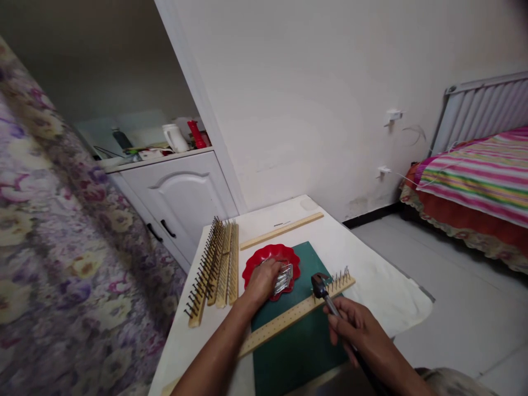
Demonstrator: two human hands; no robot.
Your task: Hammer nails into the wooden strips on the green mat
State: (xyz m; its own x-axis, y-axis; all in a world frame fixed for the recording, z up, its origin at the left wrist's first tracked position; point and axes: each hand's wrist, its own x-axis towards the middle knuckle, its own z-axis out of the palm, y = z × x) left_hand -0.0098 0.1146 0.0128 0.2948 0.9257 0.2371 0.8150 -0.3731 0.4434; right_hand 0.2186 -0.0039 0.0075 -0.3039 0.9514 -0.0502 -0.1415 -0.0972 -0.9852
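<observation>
Head view: one left hand (264,278) reaches forward into one red dish (251,265) of nails (282,279), fingers down; whether its grip has closed on any, I cannot tell. One right hand (357,324), lower, grasps one hammer (319,286), its head over one wooden strip (284,322) that lies across one green mat (297,357) on the table (371,280).

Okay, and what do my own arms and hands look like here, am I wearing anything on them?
Your left hand and right hand are both gloveless. Both forearms are bare as far as they show, with no sleeve, watch or bracelet visible. Rings are too small to tell. Mottled cloth shows beside the right forearm.
</observation>
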